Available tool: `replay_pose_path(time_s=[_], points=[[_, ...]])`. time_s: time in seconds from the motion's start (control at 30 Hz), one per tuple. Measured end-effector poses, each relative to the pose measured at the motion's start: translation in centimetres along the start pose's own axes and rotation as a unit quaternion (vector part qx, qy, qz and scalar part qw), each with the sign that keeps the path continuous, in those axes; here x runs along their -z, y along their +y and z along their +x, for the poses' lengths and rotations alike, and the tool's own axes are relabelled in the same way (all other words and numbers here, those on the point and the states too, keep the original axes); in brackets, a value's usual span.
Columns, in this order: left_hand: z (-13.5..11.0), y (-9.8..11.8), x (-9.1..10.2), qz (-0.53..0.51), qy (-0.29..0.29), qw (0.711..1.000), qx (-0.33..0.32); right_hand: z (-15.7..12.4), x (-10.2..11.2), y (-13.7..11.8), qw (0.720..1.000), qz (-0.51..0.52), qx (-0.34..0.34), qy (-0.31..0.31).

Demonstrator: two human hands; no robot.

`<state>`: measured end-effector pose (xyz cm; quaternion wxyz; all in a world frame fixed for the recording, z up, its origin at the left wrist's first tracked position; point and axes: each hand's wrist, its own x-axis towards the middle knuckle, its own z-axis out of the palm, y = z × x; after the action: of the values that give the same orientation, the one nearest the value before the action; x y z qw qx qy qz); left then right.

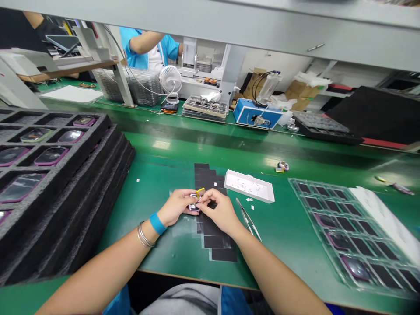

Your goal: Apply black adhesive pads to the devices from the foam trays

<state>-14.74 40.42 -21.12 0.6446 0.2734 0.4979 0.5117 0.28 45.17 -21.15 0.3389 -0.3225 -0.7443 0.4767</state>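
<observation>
Small silver-and-purple part (194, 208), pinched in my remote view between left hand (176, 207) and right hand (218, 212), seemingly for fine control, above the green table (157, 258); slender steel tweezers (248, 218) lie within reach, white cardboard tray (248, 186) beyond.

Tiny metal part (194, 207), half-hidden between 2 hands (218, 212)

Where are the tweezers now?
In the head view, the tweezers lie on the green mat, just right of the right hand, below the white tray.

A small silver-rimmed component (194, 207) with yellow tab (200, 191) is pinched between left hand (177, 208) and right hand (218, 213).
</observation>
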Motion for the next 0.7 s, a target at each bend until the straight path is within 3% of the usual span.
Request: replay_pose_path(time_s=[0.33, 0.53, 0.7], points=[[0.01, -0.04, -0.03, 0.003, -0.007, 1.000, -0.001, -0.06, -0.01, -0.25, 0.999, -0.027, 0.022, -0.007], [-0.02, 0.02, -0.01, 0.002, -0.006, 1.000, -0.001, -0.37, -0.47, -0.17, 0.993, -0.107, 0.051, -0.012], [-0.07, 0.01, 0.14, 0.010, -0.009, 1.000, -0.010, -0.41, -0.49, 0.05, 0.981, -0.155, 0.102, 0.057]])
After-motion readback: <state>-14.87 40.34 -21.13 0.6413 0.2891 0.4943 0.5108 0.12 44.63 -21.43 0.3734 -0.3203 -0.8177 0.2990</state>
